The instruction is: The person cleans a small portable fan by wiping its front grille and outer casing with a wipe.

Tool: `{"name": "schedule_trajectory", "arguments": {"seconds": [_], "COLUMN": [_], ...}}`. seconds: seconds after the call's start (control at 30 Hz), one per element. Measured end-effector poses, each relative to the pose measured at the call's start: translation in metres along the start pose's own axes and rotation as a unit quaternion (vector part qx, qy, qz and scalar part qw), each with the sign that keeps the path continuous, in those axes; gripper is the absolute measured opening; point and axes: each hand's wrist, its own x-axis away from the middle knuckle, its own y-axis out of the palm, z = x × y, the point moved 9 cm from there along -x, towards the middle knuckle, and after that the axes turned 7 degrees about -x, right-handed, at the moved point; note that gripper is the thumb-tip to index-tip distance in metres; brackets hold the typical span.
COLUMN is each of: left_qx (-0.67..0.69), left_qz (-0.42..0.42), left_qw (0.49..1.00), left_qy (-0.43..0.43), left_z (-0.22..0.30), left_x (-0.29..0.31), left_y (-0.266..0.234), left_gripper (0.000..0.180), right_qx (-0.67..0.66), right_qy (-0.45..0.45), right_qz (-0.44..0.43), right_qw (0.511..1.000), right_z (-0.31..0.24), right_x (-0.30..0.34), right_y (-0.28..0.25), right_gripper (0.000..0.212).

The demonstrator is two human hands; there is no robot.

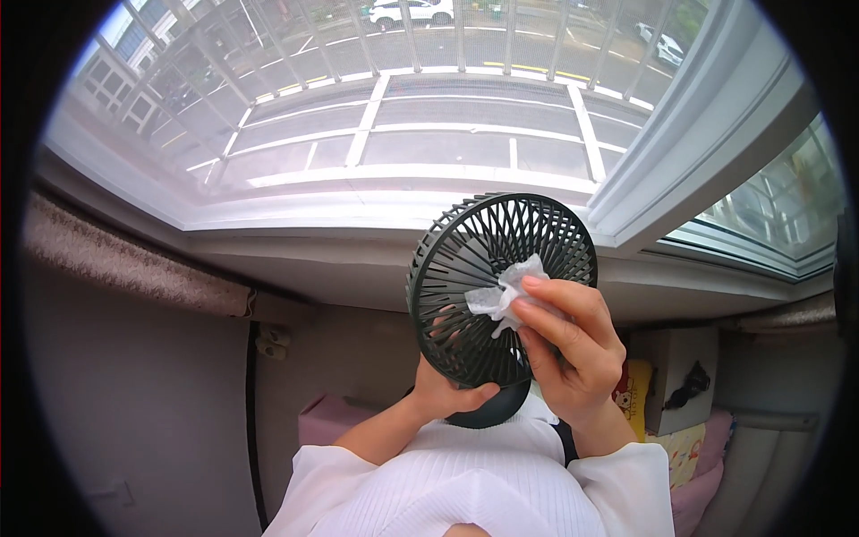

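A small dark green desk fan (447, 259) with a round slatted grille is held up in front of my chest, its round base (490, 408) lowest. My left hand (445, 389) grips the fan near the lower left of the grille, thumb in front and the other fingers partly hidden behind the slats. Pinched in the fingers of my right hand (577, 345) is a crumpled white wipe (503, 300), which lies against or just before the middle of the grille; I cannot tell whether it touches.
Ahead is a window with a white frame (358, 215) and a sill (358, 268), bars and a street beyond. A pink box-like thing (335, 416) stands at lower left. To the right are a grey box (684, 358), a yellow printed item (633, 385) and pink fabric (702, 488).
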Motion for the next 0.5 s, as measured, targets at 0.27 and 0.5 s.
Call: {"name": "schedule_trajectory", "arguments": {"seconds": [0.27,0.5], "left_qx": [-0.05,-0.053], "left_qz": [0.005,0.004], "left_qw": [0.998,0.996], "left_qy": [0.047,0.07], "left_z": [0.021,0.03], "left_x": [-0.009,-0.011], "left_y": [0.006,0.016], "left_gripper": [0.073,0.069], "right_qx": [0.124,0.115], "right_qy": [-0.063,-0.088], "right_qz": [-0.003,-0.015], "right_qw": [0.99,0.989], "right_z": [-0.007,-0.016], "right_x": [0.002,-0.011], "right_y": [0.001,0.005], "right_gripper": [0.03,0.03]}}
